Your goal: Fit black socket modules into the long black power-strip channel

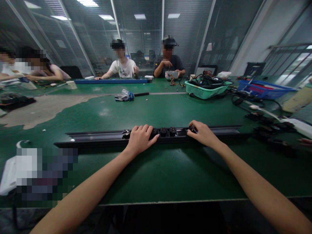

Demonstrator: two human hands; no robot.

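A long black rail lies across the green table in front of me. Several small black round parts sit in a row in its channel. My left hand rests on the rail with its fingers curled, the fingertips against the leftmost parts. My right hand lies over the rail to the right, fingers bent down and pinched on a small black part at the row's right end.
A teal basket of cables and a blue tray stand at the back right. Black parts and cables lie at the right. A cloth lies mid-table. Other people sit at the far side and left.
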